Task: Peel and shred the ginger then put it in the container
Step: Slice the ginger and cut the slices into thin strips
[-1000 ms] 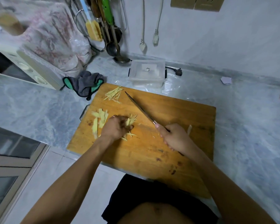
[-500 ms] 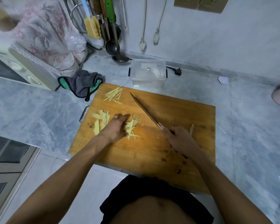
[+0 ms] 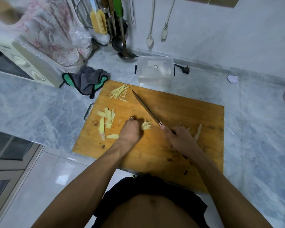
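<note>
On the wooden cutting board (image 3: 187,112) my left hand (image 3: 130,132) curls its fingers over a small bunch of ginger shreds (image 3: 146,125) at the board's middle. My right hand (image 3: 179,139) grips the handle of a long knife (image 3: 146,107) whose blade points up and left, just right of the bunch. Flat ginger slices (image 3: 106,119) lie to the left of my left hand. A pile of fine shreds (image 3: 119,92) sits at the board's far left corner. The clear plastic container (image 3: 155,69) stands just beyond the board.
A grey and green cloth (image 3: 87,79) lies left of the board's far corner. A microwave (image 3: 23,65) under a floral cover stands at the left. Ladles and utensils (image 3: 120,38) hang by the wall, with a plug (image 3: 186,69) right of the container. A ginger scrap (image 3: 198,132) lies by my right hand.
My left hand has drawn the loose shreds into a tighter bunch and curled over them. The knife has stayed beside it, angled the same way.
</note>
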`<state>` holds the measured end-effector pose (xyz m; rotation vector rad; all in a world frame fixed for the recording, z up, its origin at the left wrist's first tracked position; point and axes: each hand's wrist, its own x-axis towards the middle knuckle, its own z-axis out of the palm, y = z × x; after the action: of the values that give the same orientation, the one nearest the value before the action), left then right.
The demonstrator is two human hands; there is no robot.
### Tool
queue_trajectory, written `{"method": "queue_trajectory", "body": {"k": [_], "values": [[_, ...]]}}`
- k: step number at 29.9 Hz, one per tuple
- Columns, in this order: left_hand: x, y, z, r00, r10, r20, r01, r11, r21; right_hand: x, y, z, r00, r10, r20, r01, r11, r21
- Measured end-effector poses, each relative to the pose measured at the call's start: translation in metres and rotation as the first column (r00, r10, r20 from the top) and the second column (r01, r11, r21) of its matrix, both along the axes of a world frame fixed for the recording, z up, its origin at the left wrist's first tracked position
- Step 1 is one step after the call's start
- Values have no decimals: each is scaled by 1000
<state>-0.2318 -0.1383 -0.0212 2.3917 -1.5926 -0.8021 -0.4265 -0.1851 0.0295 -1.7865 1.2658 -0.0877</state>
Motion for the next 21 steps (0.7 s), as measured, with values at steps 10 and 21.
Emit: {"method": "queue_trajectory", "body": {"k": [10,21], "values": [[8,-6,-2,997,35,72,-24,990,-138,8,-2,0,998,-52,28,51,998,37],[107,-61,42,960,226,167,-163,932,-323,10,-19,9,997,-35,73,34,999,10]]}}
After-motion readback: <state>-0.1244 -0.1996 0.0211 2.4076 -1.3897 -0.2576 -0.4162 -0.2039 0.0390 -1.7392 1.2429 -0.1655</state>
